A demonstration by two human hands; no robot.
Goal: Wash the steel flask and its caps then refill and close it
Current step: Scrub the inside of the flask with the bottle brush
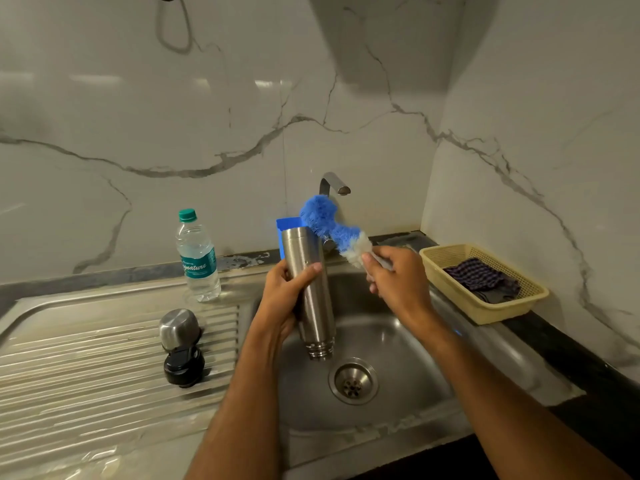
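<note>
My left hand (pixel 282 299) grips the inverted cylindrical steel flask (pixel 310 292) over the sink (pixel 398 368); my right hand (pixel 398 278) pinches the blue-and-white bristle bottle brush (pixel 332 230): I judge I should upend the flask before brushing inside.

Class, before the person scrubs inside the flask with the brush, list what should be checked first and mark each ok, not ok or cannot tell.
1. steel flask firmly gripped by the left hand: ok.
2. bottle brush held by the right hand: ok.
3. Flask mouth turned toward the brush: not ok, the threaded mouth points down over the sink.
4. Both caps off and out of the way: ok, the steel cap and black cap sit on the drainboard.
5. tap running: not ok, no water visible.
6. Soap on the brush: cannot tell.
</note>
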